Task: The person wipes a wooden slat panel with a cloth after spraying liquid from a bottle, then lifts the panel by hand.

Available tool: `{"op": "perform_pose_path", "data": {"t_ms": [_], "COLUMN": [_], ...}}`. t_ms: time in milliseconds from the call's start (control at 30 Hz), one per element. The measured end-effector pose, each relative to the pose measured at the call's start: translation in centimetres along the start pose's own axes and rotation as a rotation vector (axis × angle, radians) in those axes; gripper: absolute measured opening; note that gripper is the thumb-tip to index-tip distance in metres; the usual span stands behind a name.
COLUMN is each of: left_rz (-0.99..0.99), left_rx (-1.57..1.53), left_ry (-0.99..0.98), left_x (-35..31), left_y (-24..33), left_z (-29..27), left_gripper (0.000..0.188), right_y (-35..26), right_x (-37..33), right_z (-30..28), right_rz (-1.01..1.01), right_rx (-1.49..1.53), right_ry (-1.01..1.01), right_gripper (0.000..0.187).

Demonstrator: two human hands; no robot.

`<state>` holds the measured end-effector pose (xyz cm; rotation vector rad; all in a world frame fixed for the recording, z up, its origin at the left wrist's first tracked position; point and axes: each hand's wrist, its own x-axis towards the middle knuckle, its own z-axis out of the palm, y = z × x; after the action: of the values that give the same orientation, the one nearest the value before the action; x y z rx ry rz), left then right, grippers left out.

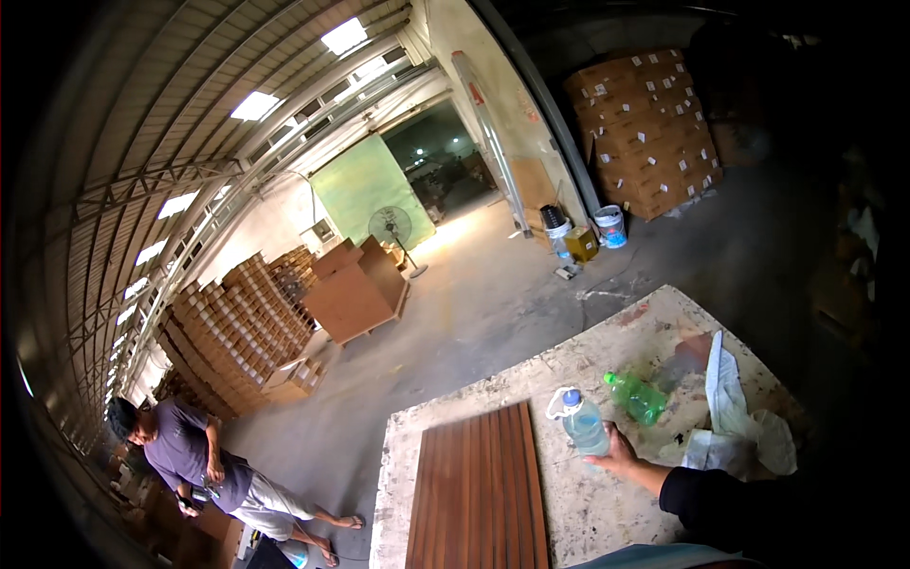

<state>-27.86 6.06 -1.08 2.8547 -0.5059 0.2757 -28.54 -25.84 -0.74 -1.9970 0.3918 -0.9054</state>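
Note:
My right hand (626, 462) reaches in from the lower right in a dark sleeve. Its fingers are closed round the lower side of a clear plastic bottle (586, 431) with a blue cap, a white loop at the neck and pale bluish liquid inside. Whether the bottle rests on the table or is lifted, I cannot tell. Just beyond it a green plastic bottle (638, 398) lies on its side. To the left of my hand is a reddish-brown grooved wooden panel (482, 484), flat on the stained white tabletop (578, 370). My left hand is out of view.
Crumpled white cloth or plastic (725, 408) lies at the table's right. On the left a person (190, 446) stands looking down at something held. Beyond are buckets (611, 228), stacked cartons (649, 133), a large brown box (355, 299) and a standing fan (391, 225).

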Motion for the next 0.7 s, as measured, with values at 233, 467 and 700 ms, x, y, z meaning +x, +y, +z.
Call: {"op": "perform_pose_path", "data": {"t_ms": [233, 467, 700], "left_rz": [-0.086, -0.252, -0.592], "left_rx": [0.015, 0.035, 0.008], "left_ry": [0.019, -0.027, 0.012], "left_x": [-1.5, -8.1, -7.3], "left_y": [-1.8, -8.5, -11.8], "left_z": [-0.3, -1.9, -3.8], "left_gripper": [0.069, 0.074, 0.085], "right_y": [-6.0, -4.2, 1.1], "right_x": [2.5, 4.4, 4.5], "right_z": [-0.9, 0.4, 3.3], "right_rz": [-0.13, -0.075, 0.006], "right_rx": [0.16, 0.395, 0.062], "right_ry": [0.019, 0.109, 0.27], "right_gripper": [0.115, 0.078, 0.087]}}
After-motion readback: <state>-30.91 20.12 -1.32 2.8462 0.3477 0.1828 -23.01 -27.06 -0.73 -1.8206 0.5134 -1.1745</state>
